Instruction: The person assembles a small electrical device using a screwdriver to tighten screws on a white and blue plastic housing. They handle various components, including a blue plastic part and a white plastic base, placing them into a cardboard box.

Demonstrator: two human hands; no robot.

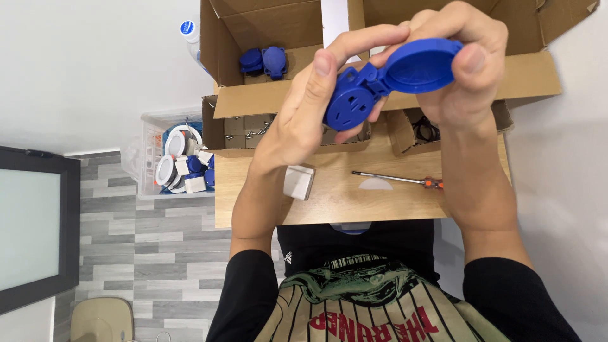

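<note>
I hold the blue socket (373,85) up in front of me with both hands, above the wooden table (329,196) and just before the big cardboard box (392,88). Its long axis runs from lower left to upper right: the round body with its pin holes sits low and to the left, and the hinged lid (418,66) swings open up and to the right. My left hand (304,111) is nearer the body; its thumb presses flat on the face above the holes while the fingers curl behind, so it is closed around that end in a firm pinch. My right hand (459,69) is nearer the lid; its thumb lies on the lid's right rim and the fingers wrap over the top edge, clamped on the lid and holding it open. Neither hand is spread; both are pressed onto the 1 piece, touching each other near the hinge. Below my hands, on the table, lie a screwdriver (399,181) with an orange handle and a small white block (299,182), well apart from the socket. 2 more blue parts (263,62) rest inside the box at the back left, and a clear bin (174,155) of white and blue parts stands beside the table on the left.
</note>
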